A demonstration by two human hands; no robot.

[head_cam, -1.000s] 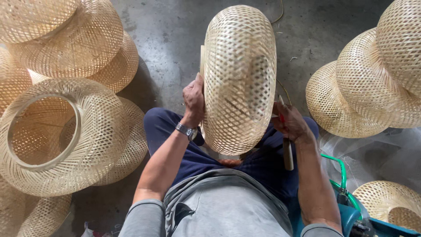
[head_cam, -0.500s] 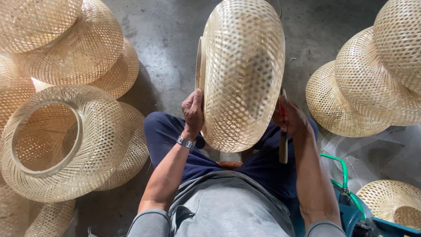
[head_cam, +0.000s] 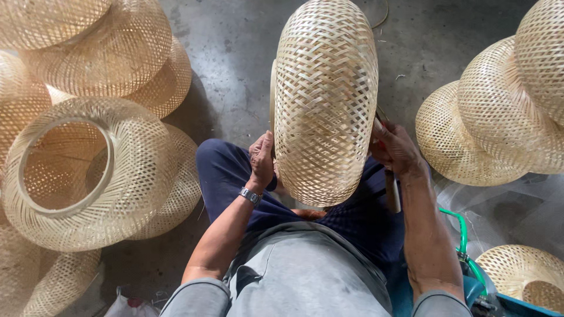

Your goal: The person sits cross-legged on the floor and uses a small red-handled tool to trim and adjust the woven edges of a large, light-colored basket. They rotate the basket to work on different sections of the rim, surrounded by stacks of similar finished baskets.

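Observation:
A rounded woven bamboo basket (head_cam: 326, 100) stands on edge over my lap, its open-weave side facing up at me. My left hand (head_cam: 261, 157), a wristwatch on its wrist, grips the basket's left rim. My right hand (head_cam: 395, 148) presses against the basket's right side and also clasps a slim wooden-handled tool (head_cam: 392, 191) that points down past my knee. The basket hides the fingertips of both hands.
A heap of similar woven baskets (head_cam: 88, 170) lies on the concrete floor at my left, one with its round opening up. More baskets (head_cam: 499, 117) are stacked at the right. A green hose (head_cam: 461, 229) and a basket (head_cam: 523, 276) in a blue tub sit by my right leg.
The basket has been lifted and tilted further upright, away from my lap. Both hands stayed on its sides and rose with it.

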